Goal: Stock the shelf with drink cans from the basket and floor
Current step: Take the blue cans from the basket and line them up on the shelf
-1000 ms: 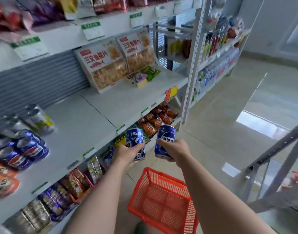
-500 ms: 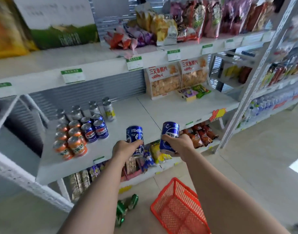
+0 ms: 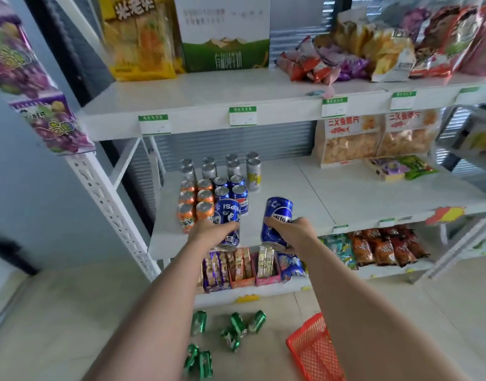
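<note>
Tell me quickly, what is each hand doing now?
Left hand: closed around a blue can.
Right hand: closed around another blue can.

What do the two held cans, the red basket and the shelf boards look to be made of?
Blue cans, in the left hand and right hand: likely thin aluminium, glossy printed skin with bright glints. Red basket: apparently moulded plastic, uniform red open lattice. Shelf board: smooth matte white, probably painted metal or laminate; the look leaves it open.

blue cans (image 3: 227, 224) in both hands (image 3: 213, 231)
</note>
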A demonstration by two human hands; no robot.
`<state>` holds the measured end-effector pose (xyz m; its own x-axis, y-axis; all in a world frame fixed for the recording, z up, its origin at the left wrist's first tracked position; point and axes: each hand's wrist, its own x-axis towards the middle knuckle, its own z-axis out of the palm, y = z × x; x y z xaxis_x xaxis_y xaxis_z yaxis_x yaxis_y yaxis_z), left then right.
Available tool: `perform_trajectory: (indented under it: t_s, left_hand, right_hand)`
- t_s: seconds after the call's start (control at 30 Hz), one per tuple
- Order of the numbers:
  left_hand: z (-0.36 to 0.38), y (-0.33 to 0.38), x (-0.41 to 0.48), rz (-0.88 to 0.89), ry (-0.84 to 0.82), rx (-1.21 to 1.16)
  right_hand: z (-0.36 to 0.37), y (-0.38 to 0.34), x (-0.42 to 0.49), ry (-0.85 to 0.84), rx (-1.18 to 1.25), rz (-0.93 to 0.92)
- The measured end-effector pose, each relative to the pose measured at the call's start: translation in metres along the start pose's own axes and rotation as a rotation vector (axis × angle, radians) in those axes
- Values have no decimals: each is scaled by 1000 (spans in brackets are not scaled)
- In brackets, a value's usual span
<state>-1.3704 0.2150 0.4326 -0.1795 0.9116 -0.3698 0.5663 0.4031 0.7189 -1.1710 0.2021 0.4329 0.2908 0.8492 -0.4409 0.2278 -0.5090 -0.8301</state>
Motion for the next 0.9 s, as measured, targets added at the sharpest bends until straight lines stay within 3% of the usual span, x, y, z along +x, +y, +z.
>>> perform_trajectory:
  t_s: [0.5, 0.67, 0.9]
  left_hand:
    - [-16, 19, 105, 0, 25, 221]
    - [-9, 39, 135, 81, 15, 443]
    - [17, 59, 173, 331, -82, 848]
  right_hand:
    - [57, -41, 122, -198, -130, 64]
    - [47, -39, 165, -228, -240, 110]
    - [25, -28, 196, -240, -371, 177]
